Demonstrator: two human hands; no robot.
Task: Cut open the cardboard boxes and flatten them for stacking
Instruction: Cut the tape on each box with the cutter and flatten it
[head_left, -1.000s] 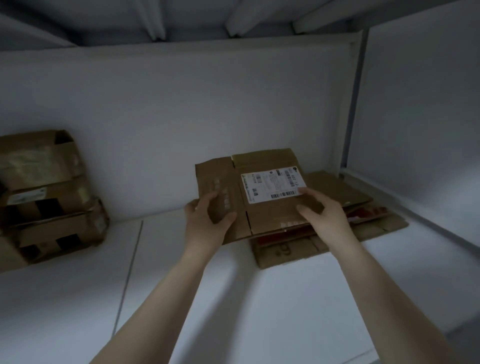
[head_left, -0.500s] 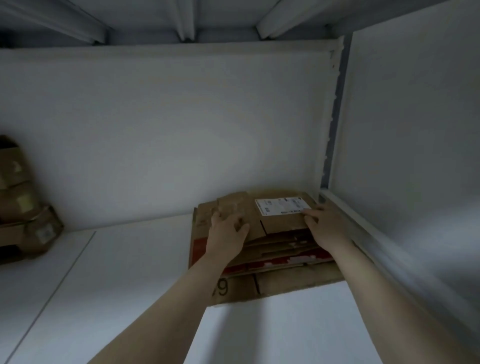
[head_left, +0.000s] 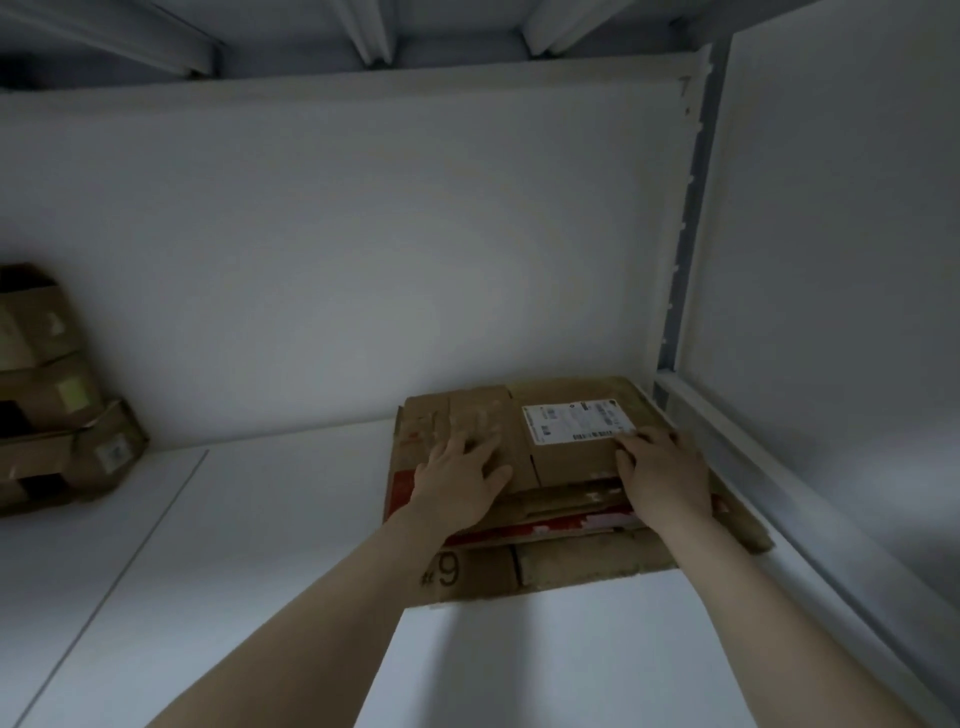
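1. Top sheet (head_left: 569, 460): a flattened box with a white label (head_left: 576, 422), lying on the stack (head_left: 571, 566) in the back right corner of the shelf (head_left: 260, 571).
2. Left hand (head_left: 462, 483): grip apart, fingers spread flat on the left flap of the top sheet and clamped on nothing.
3. Right hand (head_left: 662, 478): grip apart, palm down at the sheet's right edge, fingertips just at the label corner. It presses and does not hold.
4. Stack: several flattened sheets of unequal size, edges out of line. A red-printed sheet (head_left: 561, 525) shows mid-pile, and the "#9" sheet (head_left: 467, 571) juts forward at the bottom.
5. Risk, spring-back: the top sheet's creases probably hold some tension, so the flaps may lift once the hands come off, leaving the pile uneven.
6. Risk, sliding: the top sheet is smaller than those below and sits to the rear. An uneven push from one hand could skew it or shift the layers under it.
7. Risk, snagging: the stack's right edge lies close against the side rail (head_left: 779, 493), so a shove that way could buckle a corner.
8. Risk, fingers: raw cardboard edges can nick skin if the hands slide along them.
9. Boxes (head_left: 52, 405): piled at far left, well apart, apparently not yet flattened. The task looks unfinished.
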